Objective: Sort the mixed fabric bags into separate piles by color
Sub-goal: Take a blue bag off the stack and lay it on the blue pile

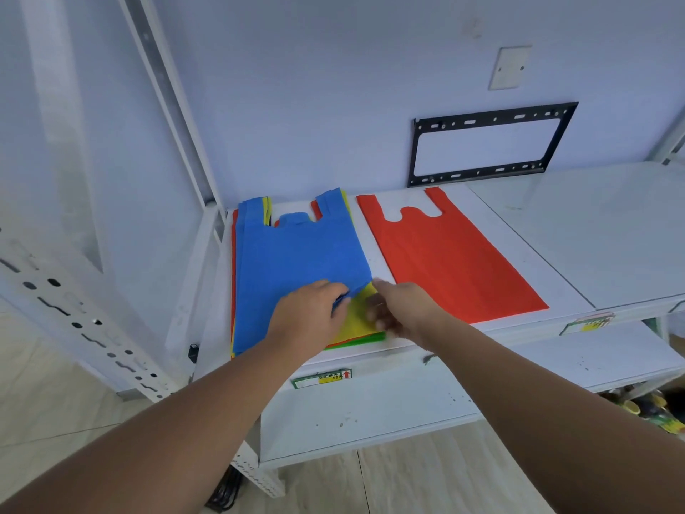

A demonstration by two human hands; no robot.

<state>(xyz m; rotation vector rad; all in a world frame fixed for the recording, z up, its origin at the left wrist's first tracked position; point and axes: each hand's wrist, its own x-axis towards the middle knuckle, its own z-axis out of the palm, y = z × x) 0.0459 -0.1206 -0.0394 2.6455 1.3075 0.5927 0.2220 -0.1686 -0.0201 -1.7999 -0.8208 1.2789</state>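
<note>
Both forearms enter from the bottom edge, cut off by the frame. The left hand (309, 313) lies palm down on the flat blue non-woven vest-style bag (296, 265), fingers curled and pinching its near right corner, which is bunched up under the fingertips; thumb hidden. The right hand (402, 309) sits just right of the left one, fingers blurred, apparently closing on the edge of the yellow fabric bag (357, 320) exposed beneath the lifted blue corner; exact grip hard to make out. The blue bag tops a mixed stack: only thin slivers of lower layers show, a green edge (356, 341) under the right hand's fingers, red and yellow strips along the far-left side and at the handles beyond both hands. How many bags the stack holds cannot be told. Right of the right hand, apart from the stack, one flat red non-woven vest-style bag (448, 261) lies alone on the white shelf top (556, 231). Below the hands, a small green-yellow label (321, 378) on the shelf front, print unreadable. Lower right, blurry yellow-green items (656, 409) on a lower shelf, partly cut off.
</note>
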